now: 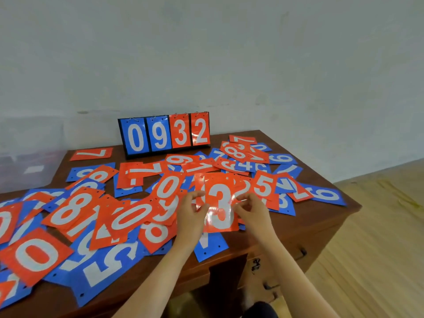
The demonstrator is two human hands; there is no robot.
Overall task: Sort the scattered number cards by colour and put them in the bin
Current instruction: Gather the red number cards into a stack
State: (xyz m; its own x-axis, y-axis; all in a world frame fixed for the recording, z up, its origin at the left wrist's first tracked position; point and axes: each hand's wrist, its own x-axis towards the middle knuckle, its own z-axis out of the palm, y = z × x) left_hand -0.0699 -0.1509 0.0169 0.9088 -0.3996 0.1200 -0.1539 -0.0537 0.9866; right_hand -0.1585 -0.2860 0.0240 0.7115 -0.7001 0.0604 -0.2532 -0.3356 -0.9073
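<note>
The red 3 card (220, 203) is held upright above the near edge of the wooden table (316, 216), with further red cards stacked behind it. The left hand (191, 214) pinches the stack's left edge; the right hand (251, 212) pinches its right edge, so both hands are closed on the same bundle.

Beyond the red 3 card, a flip scoreboard (164, 134) reading 0932 stands at the table's far edge. To the card's left lies a dense overlap of red and blue cards, including a red 8 card (73, 210) and a red 0 card (34, 258). To its right lie a red 5 card (263, 187) and a blue 6 card (325, 195). A translucent bin (27, 157) appears far left of the card, beyond the table; its contents cannot be told.

Procedure for the current step, as judged:
- Square the red stack by tapping its lower edge on the table
- Add red cards only
- Lift overlapping cards singly; the glossy surfaces probably slide
</note>
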